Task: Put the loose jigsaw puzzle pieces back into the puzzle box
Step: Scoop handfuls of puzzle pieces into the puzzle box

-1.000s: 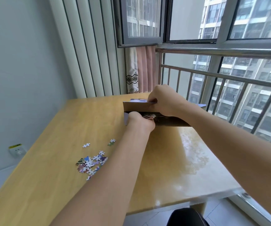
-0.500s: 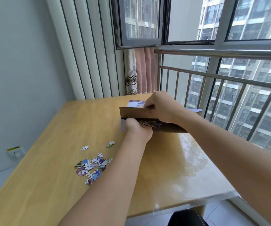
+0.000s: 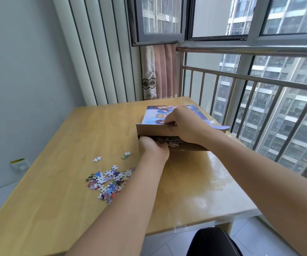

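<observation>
The puzzle box (image 3: 153, 115) lies flat at the far right of the wooden table (image 3: 65, 200), its printed top facing up and its near end open. My right hand (image 3: 183, 124) pinches the brown flap (image 3: 152, 129) and holds it up. At the box's open mouth sits my left hand (image 3: 153, 146), fingers curled around puzzle pieces; grey pieces (image 3: 173, 142) show just inside. A heap of loose colourful pieces (image 3: 108, 181) lies on the table left of my left forearm. Two or three stray pieces (image 3: 97, 159) lie beyond the heap.
A metal railing (image 3: 259, 80) and windows run along the table's right edge. A curtain (image 3: 160, 71) hangs at the far corner. A wall socket (image 3: 19, 164) sits low on the left wall. A dark rounded object (image 3: 213, 241) shows below the table's near edge.
The camera has tipped down a little, so the box's printed top shows more. My left hand has stayed at the box mouth; my right hand keeps the flap raised.
</observation>
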`<action>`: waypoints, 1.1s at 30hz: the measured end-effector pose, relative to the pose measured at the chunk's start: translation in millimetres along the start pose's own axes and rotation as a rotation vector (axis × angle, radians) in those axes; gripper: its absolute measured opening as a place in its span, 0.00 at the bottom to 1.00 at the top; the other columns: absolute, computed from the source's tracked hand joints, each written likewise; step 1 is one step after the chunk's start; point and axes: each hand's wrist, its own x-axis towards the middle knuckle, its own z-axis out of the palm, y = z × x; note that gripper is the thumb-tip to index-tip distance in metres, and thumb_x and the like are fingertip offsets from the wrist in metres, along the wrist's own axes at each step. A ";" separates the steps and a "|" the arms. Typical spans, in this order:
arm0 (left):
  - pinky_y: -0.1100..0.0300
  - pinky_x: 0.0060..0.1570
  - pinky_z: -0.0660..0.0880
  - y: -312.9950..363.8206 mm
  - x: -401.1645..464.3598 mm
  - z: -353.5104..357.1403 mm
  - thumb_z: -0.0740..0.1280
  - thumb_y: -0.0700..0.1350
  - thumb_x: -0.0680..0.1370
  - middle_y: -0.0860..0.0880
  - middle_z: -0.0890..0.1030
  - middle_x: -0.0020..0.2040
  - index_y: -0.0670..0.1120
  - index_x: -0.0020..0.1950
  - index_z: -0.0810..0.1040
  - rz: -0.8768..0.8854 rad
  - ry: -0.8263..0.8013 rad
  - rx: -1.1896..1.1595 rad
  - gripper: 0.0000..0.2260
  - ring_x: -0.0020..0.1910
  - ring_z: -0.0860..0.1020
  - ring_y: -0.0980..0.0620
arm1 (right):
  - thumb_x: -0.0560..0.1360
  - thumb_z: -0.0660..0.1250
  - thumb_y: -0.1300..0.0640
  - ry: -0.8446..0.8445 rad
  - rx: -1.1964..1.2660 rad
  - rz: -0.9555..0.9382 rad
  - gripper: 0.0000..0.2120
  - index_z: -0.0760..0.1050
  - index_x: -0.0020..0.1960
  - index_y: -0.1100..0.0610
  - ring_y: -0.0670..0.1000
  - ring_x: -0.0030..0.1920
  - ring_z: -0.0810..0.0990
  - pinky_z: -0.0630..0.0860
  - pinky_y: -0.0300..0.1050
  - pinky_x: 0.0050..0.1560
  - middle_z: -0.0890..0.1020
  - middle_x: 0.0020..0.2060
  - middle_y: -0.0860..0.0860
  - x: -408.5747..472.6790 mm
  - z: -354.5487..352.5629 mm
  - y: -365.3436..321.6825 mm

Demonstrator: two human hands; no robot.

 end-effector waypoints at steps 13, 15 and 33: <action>0.47 0.60 0.77 81.0 -36.9 -87.3 0.58 0.38 0.82 0.37 0.81 0.57 0.35 0.60 0.76 -0.081 0.060 0.499 0.11 0.56 0.81 0.39 | 0.76 0.65 0.63 -0.180 -0.163 0.001 0.08 0.79 0.48 0.52 0.58 0.42 0.76 0.69 0.45 0.34 0.79 0.45 0.55 -7.7 49.9 -12.3; 0.49 0.52 0.80 94.5 -36.8 -101.5 0.59 0.40 0.82 0.39 0.82 0.54 0.37 0.58 0.77 -0.057 0.069 0.472 0.10 0.50 0.83 0.42 | 0.76 0.65 0.62 -0.163 -0.205 -0.011 0.11 0.77 0.56 0.51 0.59 0.47 0.77 0.71 0.47 0.37 0.80 0.50 0.55 -9.9 58.1 -23.5; 0.75 0.50 0.63 157.3 -11.4 -193.6 0.58 0.54 0.84 0.60 0.75 0.64 0.52 0.70 0.75 0.572 0.157 1.301 0.17 0.61 0.72 0.63 | 0.74 0.49 0.23 -0.311 0.101 0.097 0.52 0.38 0.82 0.58 0.56 0.81 0.40 0.46 0.57 0.80 0.45 0.82 0.56 -51.1 186.9 -121.4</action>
